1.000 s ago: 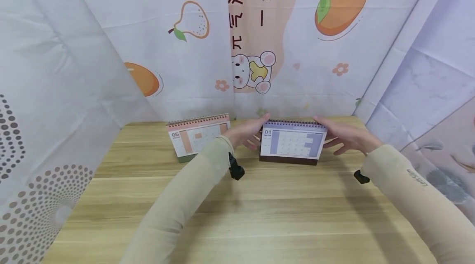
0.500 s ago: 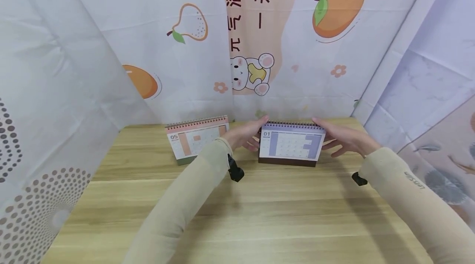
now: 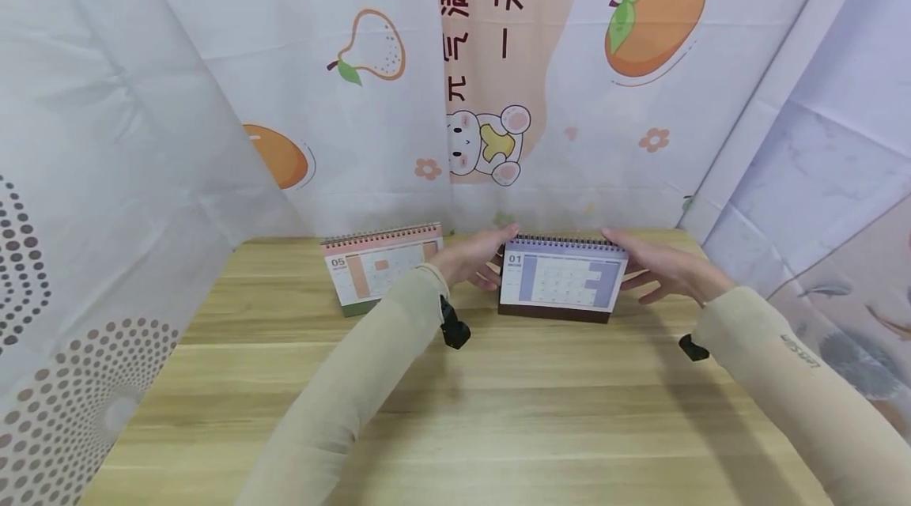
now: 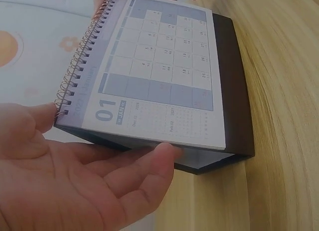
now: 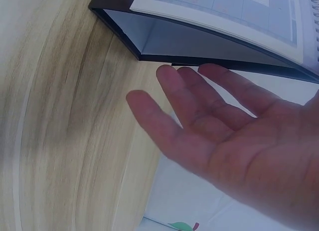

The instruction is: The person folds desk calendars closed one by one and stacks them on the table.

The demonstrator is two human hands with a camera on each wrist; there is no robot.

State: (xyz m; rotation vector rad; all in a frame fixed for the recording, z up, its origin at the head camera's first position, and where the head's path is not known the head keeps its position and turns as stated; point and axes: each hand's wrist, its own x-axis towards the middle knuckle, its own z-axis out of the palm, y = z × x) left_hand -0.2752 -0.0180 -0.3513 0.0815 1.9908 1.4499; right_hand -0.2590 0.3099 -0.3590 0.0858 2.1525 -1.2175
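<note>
In the head view a desk calendar (image 3: 564,278) with a purple January page stands on the table near the back cloth. It has a dark base and a spiral along its top. My left hand (image 3: 475,254) holds its left end, thumb at the end of the spiral; the left wrist view shows the other fingers (image 4: 142,183) bent along the open side of the stand. My right hand (image 3: 662,262) holds the right end, thumb at the top corner. In the right wrist view its lower fingers (image 5: 149,114) spread beside the stand, partly off it.
Left of my left hand stands a second desk calendar (image 3: 380,265), with an orange page marked 05, partly hidden by the left sleeve (image 3: 356,379). Printed cloth (image 3: 370,126) hangs close behind the wooden table (image 3: 498,411) and along both sides.
Both hands stay on the January calendar, which keeps its place. The whole head view shifts slightly.
</note>
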